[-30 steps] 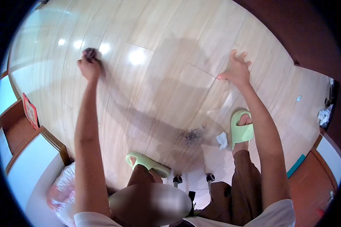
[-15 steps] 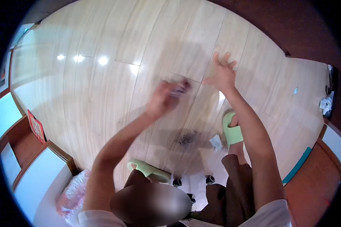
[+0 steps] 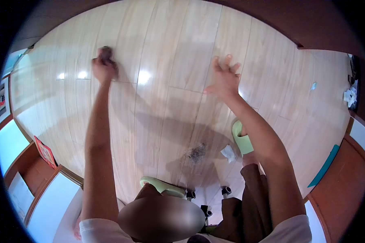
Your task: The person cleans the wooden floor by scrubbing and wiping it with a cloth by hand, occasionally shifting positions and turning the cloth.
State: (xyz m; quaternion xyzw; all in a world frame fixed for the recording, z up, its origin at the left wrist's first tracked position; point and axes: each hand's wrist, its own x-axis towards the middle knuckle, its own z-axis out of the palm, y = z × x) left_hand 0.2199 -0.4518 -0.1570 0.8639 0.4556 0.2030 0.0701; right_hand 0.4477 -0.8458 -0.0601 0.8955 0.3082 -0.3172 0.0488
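Fingers of the left hand [image 3: 104,70] are wrapped around a dark wad [image 3: 106,52] (contact with the floor [image 3: 158,48] cannot be told), the right hand's [image 3: 226,81] are spread, empty, and the wad is best moved low and gently, lest the nearer dark fluff [image 3: 196,154] be scattered

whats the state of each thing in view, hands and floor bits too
Bare left hand, closed around a dark bunched wad
Dark wad, gripped, blurred
Bare right hand, fingers spread, nothing visible in it
Pale wood-plank floor, shiny, littered
Fluffy grey-black debris, loosely heaped
White tissue-like scrap, crumpled
Light green right slipper, worn
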